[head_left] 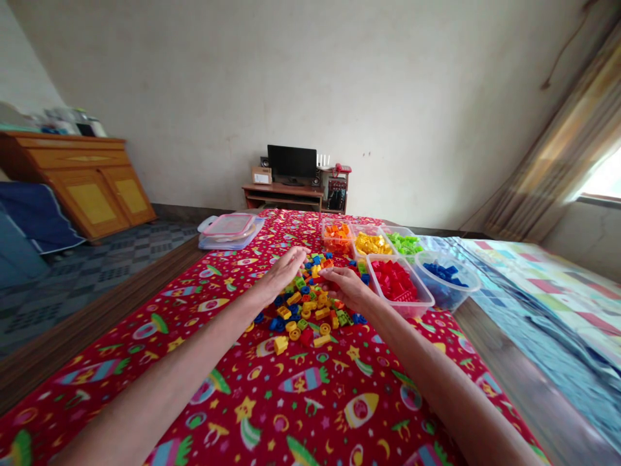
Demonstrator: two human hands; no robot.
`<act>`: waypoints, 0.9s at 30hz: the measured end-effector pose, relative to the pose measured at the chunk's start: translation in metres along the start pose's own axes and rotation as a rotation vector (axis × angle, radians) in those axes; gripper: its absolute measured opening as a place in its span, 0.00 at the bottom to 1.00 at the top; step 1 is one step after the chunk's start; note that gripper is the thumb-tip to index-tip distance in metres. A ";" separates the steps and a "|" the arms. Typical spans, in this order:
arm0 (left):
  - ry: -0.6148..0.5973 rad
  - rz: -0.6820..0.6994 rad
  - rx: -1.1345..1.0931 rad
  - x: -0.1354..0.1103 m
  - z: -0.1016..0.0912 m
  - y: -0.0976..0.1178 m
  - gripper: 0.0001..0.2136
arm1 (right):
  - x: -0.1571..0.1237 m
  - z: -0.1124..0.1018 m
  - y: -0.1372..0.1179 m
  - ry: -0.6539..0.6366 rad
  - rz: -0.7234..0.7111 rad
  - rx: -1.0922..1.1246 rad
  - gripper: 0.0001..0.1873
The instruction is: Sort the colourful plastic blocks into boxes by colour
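A mixed pile of toy building bricks [310, 301] in yellow, blue, green, orange and red lies on the red patterned cloth. My left hand [287, 266] is over the far left side of this pile, its fingers stretched out with nothing visible in them. From the right, my right hand [347, 286] reaches into the pile with its fingers drawn together. Its fingertips are beside a yellow brick [316, 271] and some orange ones; what they grip, if anything, is too small to make out. Loose yellow bricks [280, 345] lie at the pile's near edge.
Right of the pile, clear tubs hold sorted bricks: orange [338, 237], yellow [372, 244], green [403, 243], red [395, 281] and blue [445, 274]. Stacked lids [230, 228] lie at the far left of the cloth [310, 414]. A monitor [292, 162] stands beyond.
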State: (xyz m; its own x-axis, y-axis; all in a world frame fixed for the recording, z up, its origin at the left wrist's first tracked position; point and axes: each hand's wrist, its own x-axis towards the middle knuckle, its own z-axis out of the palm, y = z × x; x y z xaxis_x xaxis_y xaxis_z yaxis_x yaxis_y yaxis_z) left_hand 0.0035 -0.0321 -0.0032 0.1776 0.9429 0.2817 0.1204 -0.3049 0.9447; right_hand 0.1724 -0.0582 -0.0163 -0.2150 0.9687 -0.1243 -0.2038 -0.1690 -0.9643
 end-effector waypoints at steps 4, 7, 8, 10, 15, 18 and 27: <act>0.010 -0.371 -0.484 -0.003 0.009 0.000 0.08 | 0.001 0.004 0.006 0.003 -0.158 -0.210 0.10; -0.065 -0.457 -0.605 -0.006 0.013 0.004 0.08 | 0.001 0.005 0.010 -0.015 -0.311 -0.490 0.16; -0.093 -0.467 -0.615 -0.007 0.014 0.005 0.09 | 0.002 0.005 0.011 -0.005 -0.348 -0.571 0.17; -0.144 -0.483 -0.614 -0.010 0.017 0.009 0.11 | 0.001 0.005 0.011 0.034 -0.409 -0.703 0.19; -0.193 -0.513 -0.583 -0.014 0.022 0.012 0.11 | -0.003 0.004 0.006 0.061 -0.534 -0.897 0.17; -0.235 -0.488 -0.560 -0.014 0.022 0.012 0.12 | -0.005 0.004 0.004 0.056 -0.564 -0.927 0.16; -0.046 -0.248 -0.390 -0.008 0.017 -0.004 0.14 | -0.006 -0.019 -0.023 0.235 -0.611 -0.990 0.16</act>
State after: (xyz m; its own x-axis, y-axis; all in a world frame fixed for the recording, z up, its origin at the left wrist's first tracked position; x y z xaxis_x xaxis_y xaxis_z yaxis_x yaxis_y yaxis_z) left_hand 0.0177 -0.0409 -0.0117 0.2340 0.9714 0.0397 -0.2102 0.0106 0.9776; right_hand 0.1963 -0.0562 0.0021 -0.1370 0.8669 0.4794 0.6374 0.4476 -0.6272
